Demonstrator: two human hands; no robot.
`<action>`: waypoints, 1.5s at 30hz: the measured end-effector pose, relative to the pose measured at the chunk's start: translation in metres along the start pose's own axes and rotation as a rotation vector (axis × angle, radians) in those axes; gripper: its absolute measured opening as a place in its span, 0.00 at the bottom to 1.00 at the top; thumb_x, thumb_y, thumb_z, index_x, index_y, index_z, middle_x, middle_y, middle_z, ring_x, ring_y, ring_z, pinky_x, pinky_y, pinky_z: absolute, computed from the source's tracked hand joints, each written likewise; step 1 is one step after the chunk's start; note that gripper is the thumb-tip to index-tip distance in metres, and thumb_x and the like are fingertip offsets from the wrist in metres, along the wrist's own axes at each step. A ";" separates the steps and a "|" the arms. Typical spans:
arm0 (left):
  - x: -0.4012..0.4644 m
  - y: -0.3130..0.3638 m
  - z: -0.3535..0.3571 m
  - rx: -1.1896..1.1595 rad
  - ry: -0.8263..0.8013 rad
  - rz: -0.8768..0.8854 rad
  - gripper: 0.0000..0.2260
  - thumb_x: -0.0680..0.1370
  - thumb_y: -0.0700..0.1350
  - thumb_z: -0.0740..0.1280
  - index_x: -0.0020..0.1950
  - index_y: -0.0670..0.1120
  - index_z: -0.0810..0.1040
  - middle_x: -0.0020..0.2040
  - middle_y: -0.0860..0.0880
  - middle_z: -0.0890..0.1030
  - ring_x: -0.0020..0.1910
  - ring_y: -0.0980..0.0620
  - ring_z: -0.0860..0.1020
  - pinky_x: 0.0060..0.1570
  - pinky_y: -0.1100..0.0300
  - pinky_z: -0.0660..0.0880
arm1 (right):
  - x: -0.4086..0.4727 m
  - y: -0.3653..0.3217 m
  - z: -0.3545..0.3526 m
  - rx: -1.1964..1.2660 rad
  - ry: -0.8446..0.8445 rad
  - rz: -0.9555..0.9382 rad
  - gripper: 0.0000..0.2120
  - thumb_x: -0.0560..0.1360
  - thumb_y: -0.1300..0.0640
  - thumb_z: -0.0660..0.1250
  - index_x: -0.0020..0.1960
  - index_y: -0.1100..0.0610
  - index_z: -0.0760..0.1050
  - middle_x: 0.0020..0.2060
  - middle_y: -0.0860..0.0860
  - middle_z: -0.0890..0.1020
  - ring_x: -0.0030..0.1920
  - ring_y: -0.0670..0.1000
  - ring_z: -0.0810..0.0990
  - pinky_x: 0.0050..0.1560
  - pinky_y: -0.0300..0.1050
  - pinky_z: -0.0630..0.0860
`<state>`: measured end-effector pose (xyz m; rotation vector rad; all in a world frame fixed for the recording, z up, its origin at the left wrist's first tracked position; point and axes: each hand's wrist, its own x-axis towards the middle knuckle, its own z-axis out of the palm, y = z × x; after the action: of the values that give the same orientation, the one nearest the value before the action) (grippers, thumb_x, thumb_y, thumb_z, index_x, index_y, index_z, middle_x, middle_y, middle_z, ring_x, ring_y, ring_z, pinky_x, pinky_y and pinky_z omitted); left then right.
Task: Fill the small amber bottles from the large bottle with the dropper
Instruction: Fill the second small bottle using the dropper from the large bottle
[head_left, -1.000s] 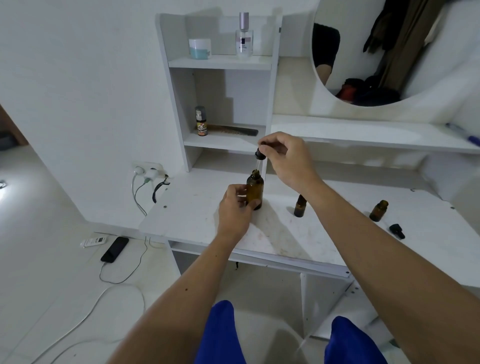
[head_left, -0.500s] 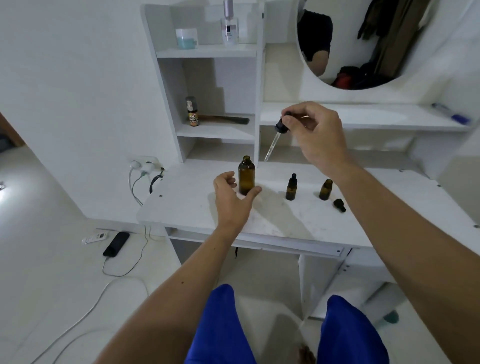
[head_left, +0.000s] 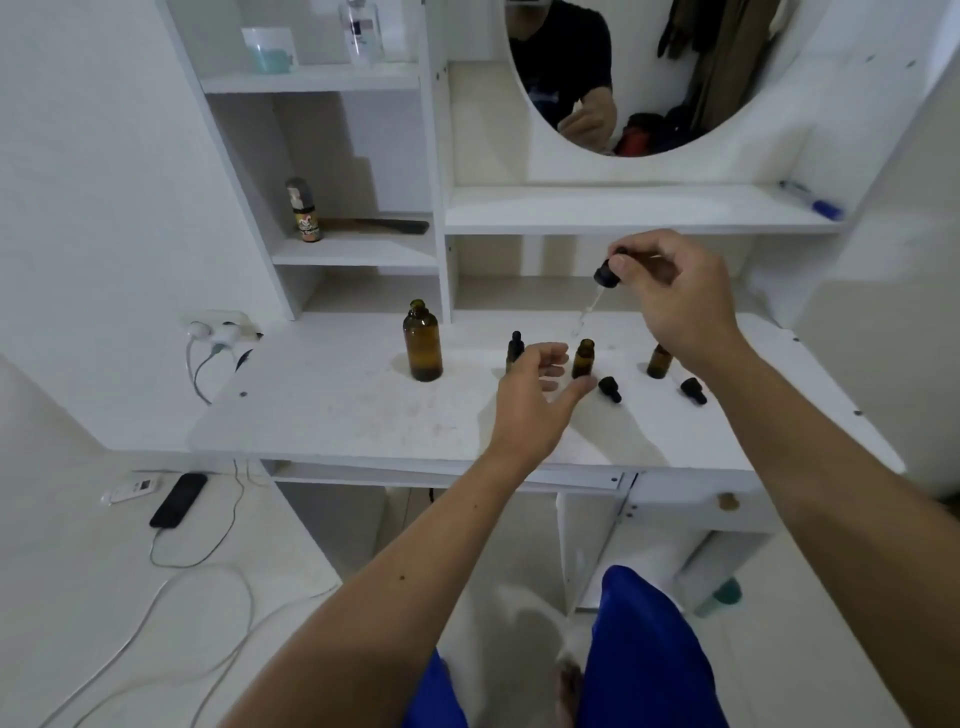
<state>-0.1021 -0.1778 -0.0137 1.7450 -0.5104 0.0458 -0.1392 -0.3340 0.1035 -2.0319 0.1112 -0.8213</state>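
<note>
above the open small bottle (head_left: 583, 358), dropper (head_left: 597, 291) pinched in right hand (head_left: 675, 296); left hand (head_left: 535, 395) loose-fingered beside it

White shelf unit (head_left: 436, 156) stands at the back of the white desk (head_left: 337, 415). Top shelf: pale blue-and-white jar (head_left: 269, 49), clear spray bottle (head_left: 359, 31) beside it. Middle shelf: small bottle with a printed label (head_left: 304, 210); dark comb (head_left: 382, 226) lies flat just right of it. Round mirror (head_left: 649, 73) above a long shelf, with hanging clothes reflected in it. Blue pen (head_left: 810, 200) at that shelf's right end. Wall socket with white plugs (head_left: 218, 327) at the desk's left edge. On the floor: black phone (head_left: 178, 500) on a cable, white remote (head_left: 130, 488) beside it.
</note>
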 end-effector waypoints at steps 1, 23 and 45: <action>0.001 0.000 0.007 0.014 -0.009 -0.013 0.24 0.76 0.50 0.77 0.69 0.48 0.75 0.62 0.54 0.80 0.58 0.58 0.79 0.61 0.55 0.79 | 0.000 0.003 -0.003 -0.002 0.001 0.005 0.06 0.80 0.57 0.72 0.57 0.54 0.84 0.51 0.46 0.87 0.53 0.43 0.86 0.62 0.39 0.80; 0.035 -0.014 0.040 0.005 0.028 -0.127 0.13 0.78 0.41 0.75 0.61 0.46 0.79 0.54 0.55 0.83 0.52 0.58 0.81 0.54 0.67 0.77 | -0.002 0.044 0.003 0.032 -0.028 0.145 0.05 0.80 0.61 0.72 0.53 0.62 0.85 0.41 0.48 0.86 0.31 0.33 0.79 0.26 0.23 0.68; 0.031 -0.009 0.035 0.016 0.001 -0.116 0.12 0.79 0.39 0.73 0.62 0.45 0.78 0.55 0.53 0.83 0.51 0.61 0.80 0.52 0.72 0.75 | -0.002 0.029 0.001 0.000 -0.034 0.188 0.05 0.81 0.58 0.71 0.54 0.57 0.83 0.40 0.44 0.87 0.32 0.33 0.79 0.24 0.23 0.67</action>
<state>-0.0796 -0.2192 -0.0212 1.7875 -0.4085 -0.0311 -0.1333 -0.3494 0.0790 -1.9990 0.2791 -0.6686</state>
